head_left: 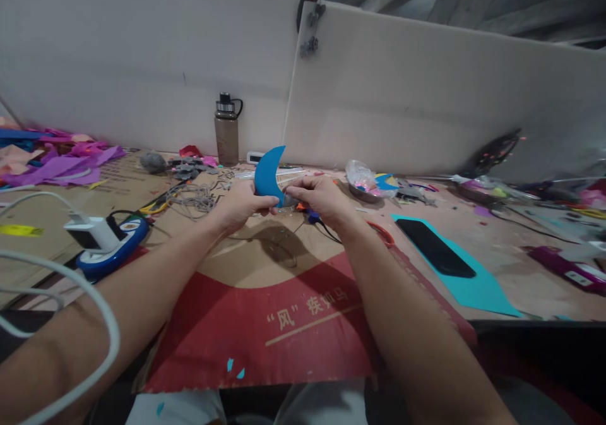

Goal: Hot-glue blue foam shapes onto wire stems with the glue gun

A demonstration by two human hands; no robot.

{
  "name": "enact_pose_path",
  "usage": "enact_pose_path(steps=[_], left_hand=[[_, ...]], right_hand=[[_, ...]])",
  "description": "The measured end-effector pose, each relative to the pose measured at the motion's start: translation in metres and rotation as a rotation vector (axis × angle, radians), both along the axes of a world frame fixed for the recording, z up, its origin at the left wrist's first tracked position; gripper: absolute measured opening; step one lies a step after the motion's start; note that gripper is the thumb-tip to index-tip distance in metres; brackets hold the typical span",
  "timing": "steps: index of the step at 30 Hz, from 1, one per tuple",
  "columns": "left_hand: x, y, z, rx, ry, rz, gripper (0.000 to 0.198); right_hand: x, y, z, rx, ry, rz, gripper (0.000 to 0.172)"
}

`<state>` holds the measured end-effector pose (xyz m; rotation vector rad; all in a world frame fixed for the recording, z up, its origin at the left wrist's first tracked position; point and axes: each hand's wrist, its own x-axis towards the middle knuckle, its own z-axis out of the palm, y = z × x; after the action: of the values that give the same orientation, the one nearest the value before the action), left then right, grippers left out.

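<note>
A blue crescent-shaped piece [268, 171] stands upright in my left hand [240, 206], pinched near its lower end between thumb and fingers. At the crescent's lower right edge, my right hand [322, 199] has its thumb and fingertips pressed together. What is between those fingertips is too small to tell. Both hands are raised over a red and tan cardboard sheet [312, 336] printed with characters. A thin cord loops on the cardboard below them. Beyond my left wrist lies a tangle of grey cord [192, 201].
A brown bottle [226, 136] stands against the white panel. Blue power strip [113, 248] and white cables are at left, near purple scraps [76, 167]. On the right, a black phone [435, 248] rests on turquoise sheet; a bowl with a plastic bag [362, 179] sits behind.
</note>
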<state>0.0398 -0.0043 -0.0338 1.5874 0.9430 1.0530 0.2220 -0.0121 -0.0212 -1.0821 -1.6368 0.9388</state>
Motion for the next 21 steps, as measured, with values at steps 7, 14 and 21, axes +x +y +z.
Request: enact_pose_path(steps=[7,14,21], left_hand=[[0.0,-0.004,0.005,-0.084,-0.184,-0.122,0.022],[0.003,-0.008,0.01,-0.319,-0.506,-0.166,0.016],[0.002,-0.01,0.014,-0.43,-0.635,-0.173,0.007]], right_hand=[[0.004,0.0,0.001,-0.315,0.299,0.177,0.019],[-0.009,-0.004,-0.005,-0.218,0.489,0.227,0.027],[-0.016,0.002,-0.014,-0.061,0.43,0.178,0.029]])
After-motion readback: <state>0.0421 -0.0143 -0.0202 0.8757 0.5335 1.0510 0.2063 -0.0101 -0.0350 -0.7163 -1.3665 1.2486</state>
